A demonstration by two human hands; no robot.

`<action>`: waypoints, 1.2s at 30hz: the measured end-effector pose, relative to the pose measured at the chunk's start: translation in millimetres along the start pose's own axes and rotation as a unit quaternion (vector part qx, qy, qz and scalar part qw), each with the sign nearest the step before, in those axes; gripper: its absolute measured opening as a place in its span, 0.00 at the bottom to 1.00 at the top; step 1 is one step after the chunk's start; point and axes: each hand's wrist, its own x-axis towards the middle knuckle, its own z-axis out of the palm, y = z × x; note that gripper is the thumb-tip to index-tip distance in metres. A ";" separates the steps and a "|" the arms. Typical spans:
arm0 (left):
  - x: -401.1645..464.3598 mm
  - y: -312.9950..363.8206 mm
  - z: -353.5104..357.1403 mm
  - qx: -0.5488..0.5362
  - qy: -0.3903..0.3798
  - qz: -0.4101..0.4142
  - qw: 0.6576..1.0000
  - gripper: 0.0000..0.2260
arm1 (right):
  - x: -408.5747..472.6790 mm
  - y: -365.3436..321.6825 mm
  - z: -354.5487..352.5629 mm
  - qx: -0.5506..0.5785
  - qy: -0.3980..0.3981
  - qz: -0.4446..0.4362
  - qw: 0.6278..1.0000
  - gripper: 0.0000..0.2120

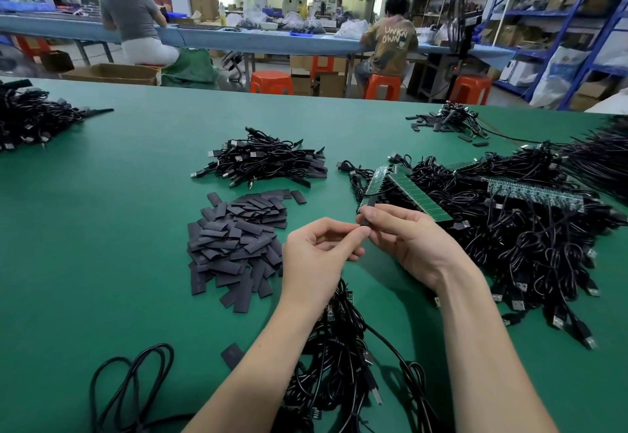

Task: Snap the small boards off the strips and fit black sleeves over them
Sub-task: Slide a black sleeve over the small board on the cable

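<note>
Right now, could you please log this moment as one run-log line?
left hand: pinching sleeve | right hand: pinching same sleeve | strip: on cables beyond hands | sleeve pile: left of hands

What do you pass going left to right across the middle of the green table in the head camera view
Far-left cable heap → pile of black sleeves → left hand → right hand, both pinching a small black piece → green board strip → big cable tangle.
</note>
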 end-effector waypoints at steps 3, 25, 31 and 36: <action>-0.1 -0.2 -0.3 0.007 0.000 0.002 1.000 0.04 | -0.3 0.5 -1.0 -0.001 -0.010 0.008 1.000 0.05; 4.3 -3.8 -0.8 -0.044 -0.002 -0.033 0.998 0.04 | -0.7 7.0 10.3 -0.086 0.052 -0.198 0.975 0.15; 5.3 -5.4 -1.9 -0.040 0.000 -0.034 0.999 0.05 | 0.6 5.2 10.3 -0.111 0.067 -0.198 0.972 0.12; 5.4 -5.7 -1.7 -0.037 -0.002 -0.035 0.999 0.04 | -1.5 1.6 10.3 -0.131 0.065 -0.205 0.968 0.11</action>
